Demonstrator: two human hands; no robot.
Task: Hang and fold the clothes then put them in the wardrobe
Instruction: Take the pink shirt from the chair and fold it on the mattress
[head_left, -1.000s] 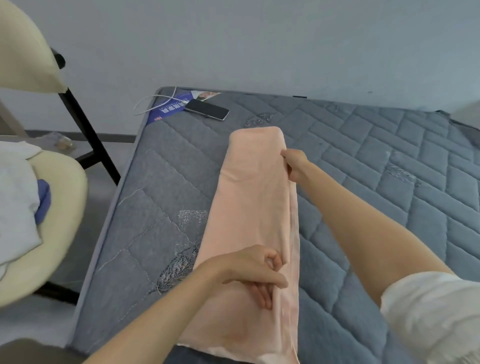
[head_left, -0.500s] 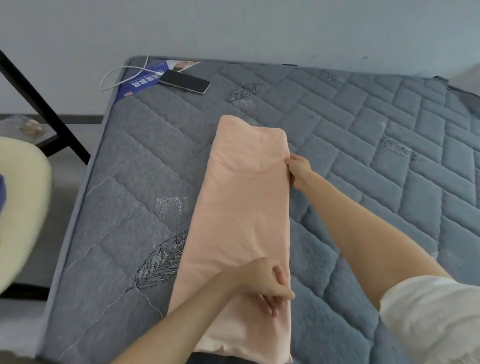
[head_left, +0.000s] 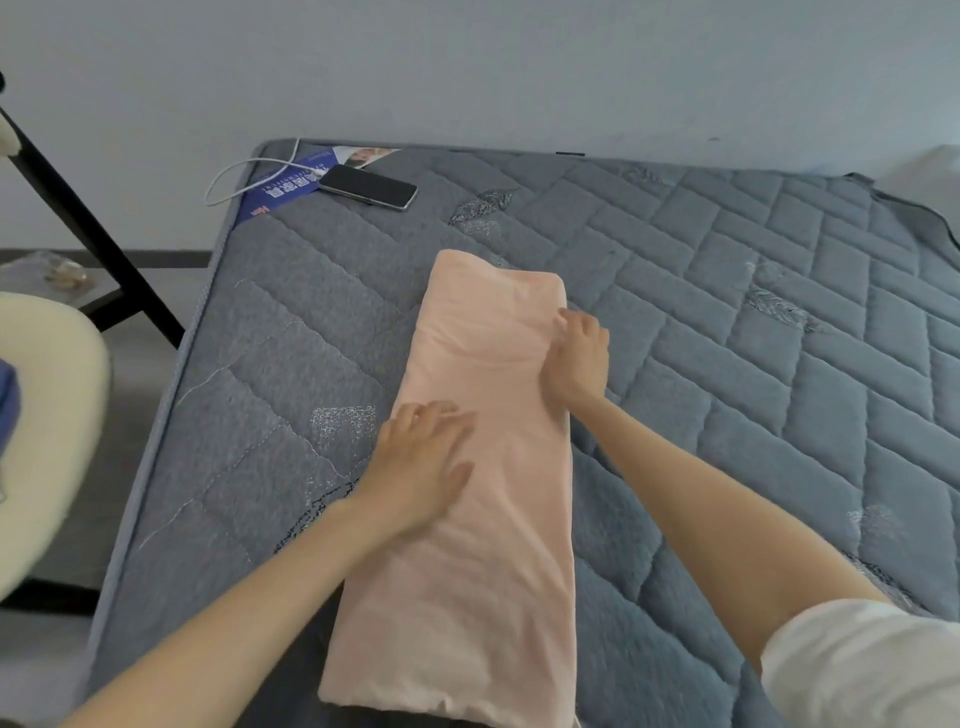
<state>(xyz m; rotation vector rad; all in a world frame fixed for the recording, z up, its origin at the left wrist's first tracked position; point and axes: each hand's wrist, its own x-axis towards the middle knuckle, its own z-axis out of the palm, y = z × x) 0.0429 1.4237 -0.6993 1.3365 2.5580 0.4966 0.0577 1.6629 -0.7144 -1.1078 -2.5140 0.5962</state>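
- Left fingers (head_left: 439, 415): straight, slightly apart, laid flat on cloth, gripping nothing.
- Left hand (head_left: 421, 467): palm down on the left-middle of the long peach-pink garment of soft fabric, folded (head_left: 483, 545).
- Right fingers (head_left: 574, 325): bent at the knuckles over the garment's right edge near its far end. Pinching a fold or merely pressing: not to be told from this angle.
- Right hand (head_left: 579, 364): resting on that same edge.
- Garment: narrow lengthwise strip, flat on the grey quilted mattress (head_left: 753, 364), near end at the near mattress edge.
- Far left corner of mattress: black slab smartphone (head_left: 369, 187) partly on a blue printed leaflet (head_left: 283, 192), white charging cable (head_left: 244, 171) looping off the edge beside them.
- Step, as judged: folding. Lengthwise folds made, smoothing under way.
- Next move, likely: far end taken up and brought over toward the near end, edges aligned, soft layers prone to sliding.
- Wardrobe: not in view.
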